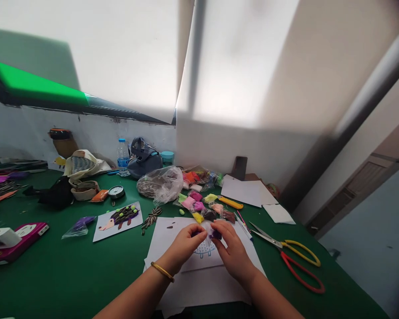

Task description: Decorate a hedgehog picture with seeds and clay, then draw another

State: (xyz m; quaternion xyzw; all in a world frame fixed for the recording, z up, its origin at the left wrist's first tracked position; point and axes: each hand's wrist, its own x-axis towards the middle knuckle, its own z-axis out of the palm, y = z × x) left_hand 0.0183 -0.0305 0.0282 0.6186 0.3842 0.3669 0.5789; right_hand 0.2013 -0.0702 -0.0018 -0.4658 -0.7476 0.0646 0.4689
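Above the white paper (169, 254), my two hands come together around a small clear plastic bag (207, 231) and purple clay (216, 234). My left hand (183, 244), with a gold bangle at its wrist, pinches the bag; a bit of purple shows by its fingers. Purple clay sits between the thumb and fingers of my right hand (233, 253). On the paper below, a blue line drawing (204, 251) with small legs is partly covered by my hands. A few sunflower seeds (170, 227) lie near the paper's upper left.
Bagged coloured clay (194, 203) is heaped behind the paper. Scissors (282, 244) lie opened at right, a yellow cutter (231, 203) beyond. Left are a seed pile (152, 218), a hedgehog picture (118, 221) and a purple clay packet (80, 227). A water bottle (123, 158) stands behind.
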